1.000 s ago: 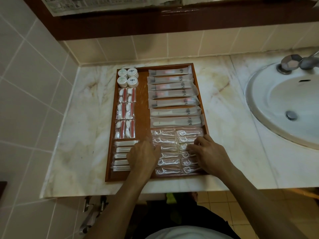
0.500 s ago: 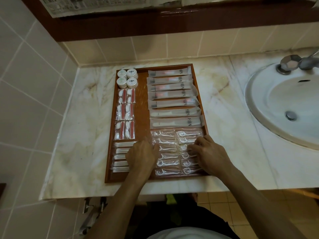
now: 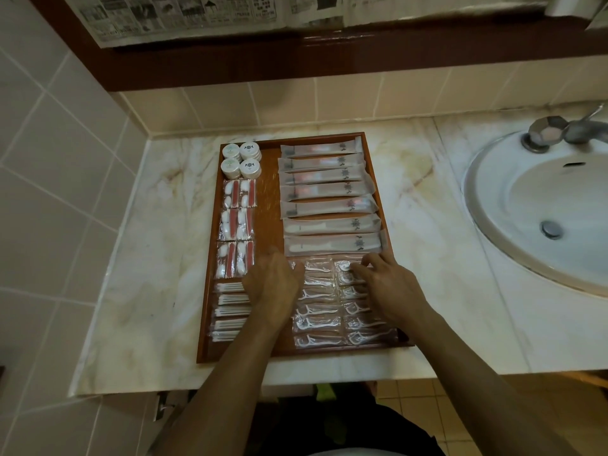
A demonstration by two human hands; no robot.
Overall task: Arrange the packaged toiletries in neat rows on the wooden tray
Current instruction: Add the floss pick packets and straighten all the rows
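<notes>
The wooden tray (image 3: pixel 269 205) lies on the marble counter. Round soap packets (image 3: pixel 241 160) fill its far left corner, with cotton-pad and file packets (image 3: pixel 235 225) below them and cotton-swab packets (image 3: pixel 227 312) at the near left. Long toothbrush and comb sachets (image 3: pixel 329 205) are stacked in a column on the right. Two columns of clear floss-pick packets (image 3: pixel 317 319) fill the near right. My left hand (image 3: pixel 271 284) rests flat at the left edge of the floss picks. My right hand (image 3: pixel 390 284) lies on the right column, fingertips on its top packet.
A white basin (image 3: pixel 539 205) with a metal tap (image 3: pixel 559 131) is set into the counter (image 3: pixel 437 232) on the right. Tiled walls stand on the left and behind. A dark wooden frame with newspaper runs above. The counter's front edge is close behind the tray.
Both hands have slid away from me, up along the floss-pick columns toward their top packets. The packets stay in their rows.
</notes>
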